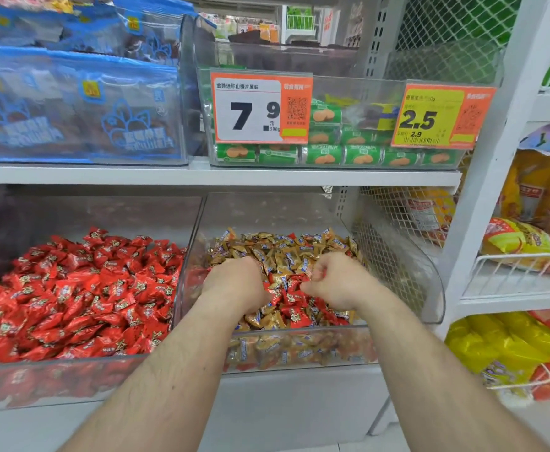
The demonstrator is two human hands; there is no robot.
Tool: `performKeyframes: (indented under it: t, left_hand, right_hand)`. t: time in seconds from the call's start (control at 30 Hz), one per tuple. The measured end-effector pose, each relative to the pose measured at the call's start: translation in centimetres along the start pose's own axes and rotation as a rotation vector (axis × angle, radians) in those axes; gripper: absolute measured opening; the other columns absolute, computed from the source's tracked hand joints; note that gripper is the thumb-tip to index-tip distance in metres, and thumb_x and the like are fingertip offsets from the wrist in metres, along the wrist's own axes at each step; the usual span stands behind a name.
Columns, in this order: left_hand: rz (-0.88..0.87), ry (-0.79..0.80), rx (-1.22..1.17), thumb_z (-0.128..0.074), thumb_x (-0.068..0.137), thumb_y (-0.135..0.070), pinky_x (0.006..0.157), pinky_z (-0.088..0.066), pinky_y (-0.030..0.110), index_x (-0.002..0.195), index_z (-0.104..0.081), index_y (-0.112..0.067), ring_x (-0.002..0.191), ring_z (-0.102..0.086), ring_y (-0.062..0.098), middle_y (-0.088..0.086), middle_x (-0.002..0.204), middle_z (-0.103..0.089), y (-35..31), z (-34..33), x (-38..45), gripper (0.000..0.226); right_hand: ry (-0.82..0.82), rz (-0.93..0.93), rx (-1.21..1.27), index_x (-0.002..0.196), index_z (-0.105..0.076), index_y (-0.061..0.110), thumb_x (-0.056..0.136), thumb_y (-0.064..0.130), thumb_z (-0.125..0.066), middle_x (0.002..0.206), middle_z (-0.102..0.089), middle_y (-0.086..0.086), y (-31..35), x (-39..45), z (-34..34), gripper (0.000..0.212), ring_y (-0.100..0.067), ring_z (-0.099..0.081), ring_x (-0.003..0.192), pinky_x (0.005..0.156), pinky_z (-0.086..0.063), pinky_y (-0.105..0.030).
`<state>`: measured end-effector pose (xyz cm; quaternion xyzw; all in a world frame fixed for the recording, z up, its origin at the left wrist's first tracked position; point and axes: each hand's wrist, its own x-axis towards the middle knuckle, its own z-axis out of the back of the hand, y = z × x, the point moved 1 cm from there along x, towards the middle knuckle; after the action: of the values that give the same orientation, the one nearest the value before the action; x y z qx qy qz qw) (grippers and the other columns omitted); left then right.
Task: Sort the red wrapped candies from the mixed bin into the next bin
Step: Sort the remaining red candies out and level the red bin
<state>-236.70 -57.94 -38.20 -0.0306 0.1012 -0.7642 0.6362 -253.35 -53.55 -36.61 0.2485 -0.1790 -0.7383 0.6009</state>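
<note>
Left: red bin [71, 363] full of red candies [81, 288]. Mixed bin [430, 282] beside it: our left hand [234, 280] digs in, fingers buried, grip unclear. Right hand [335, 278] curls on red pieces [294, 300] among gold wrappers [283, 252].

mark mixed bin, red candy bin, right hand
mixed bin [431, 288], head view, clear right wall.
red candy bin [55, 380], head view, clear front wall.
right hand [335, 282], head view, back of hand.

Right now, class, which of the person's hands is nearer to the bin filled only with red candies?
Left. The left hand digs into the mixed bin beside the wall shared with the red bin; the right hand is farther over, mid-bin.
</note>
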Motion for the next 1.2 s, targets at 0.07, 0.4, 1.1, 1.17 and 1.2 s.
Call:
performKeyframes:
  t: [0.07, 0.4, 1.1, 1.17, 1.2]
  left_hand:
    - [-0.03, 0.007, -0.028, -0.064, 0.088, -0.04, 0.069, -0.052, 0.029, 0.106, -0.072, -0.023, 0.078, -0.066, 0.018, -0.003, 0.089, -0.072, -0.2, 0.3, -0.4, 0.026]
    - [-0.24, -0.11, -0.76, -0.041, 0.102, -0.038, 0.046, -0.032, 0.024, 0.068, -0.048, -0.014, 0.048, -0.038, 0.014, 0.002, 0.056, -0.046, 0.4, 3.9, -4.2, 0.042]
    - [0.436, -0.225, -1.713, -0.037, 0.095, 0.003, 0.033, -0.027, 0.014, 0.084, -0.052, -0.011, 0.058, -0.046, 0.015, 0.005, 0.065, -0.045, 17.5, 6.9, -7.6, 0.023]
    - [0.43, -0.254, -1.669, -0.041, 0.094, 0.002, 0.044, -0.042, 0.021, 0.088, -0.057, -0.014, 0.062, -0.048, 0.015, 0.005, 0.07, -0.049, 18.1, 6.4, -7.4, 0.023]
    - [0.427, -0.27, -1.654, -0.043, 0.094, 0.0, 0.054, -0.047, 0.026, 0.093, -0.059, -0.016, 0.068, -0.051, 0.015, 0.004, 0.077, -0.054, 18.3, 6.3, -7.4, 0.023]
  right_hand:
    - [0.076, 0.04, -0.093, 0.113, -0.065, 0.024, 0.085, 0.029, -0.075, 0.12, -0.062, 0.0, 0.5, 0.0, -0.8, 0.031, -0.019, -0.06, 0.099, 0.077, -0.044, -0.026]
    - [0.029, 0.072, 0.085, 0.076, -0.055, 0.015, 0.09, 0.039, -0.067, 0.063, -0.052, 0.002, 1.7, -1.3, -0.3, 0.03, -0.013, -0.046, 0.056, 0.053, -0.035, -0.027]
    - [0.403, -0.297, 1.0, 0.074, -0.053, 0.02, 0.089, 0.034, -0.07, 0.055, -0.041, 0.005, 21.9, -4.9, -9.0, 0.027, -0.007, -0.035, 0.038, 0.038, -0.031, -0.015]
    - [0.378, -0.338, 1.037, 0.081, -0.06, 0.019, 0.086, 0.031, -0.074, 0.065, -0.046, 0.003, 22.3, -4.2, -9.9, 0.019, -0.008, -0.04, 0.045, 0.042, -0.04, -0.018]
    - [0.371, -0.339, 1.053, 0.088, -0.063, 0.017, 0.086, 0.03, -0.075, 0.074, -0.05, 0.0, 22.5, -4.0, -10.3, 0.017, -0.011, -0.045, 0.052, 0.048, -0.047, -0.023]
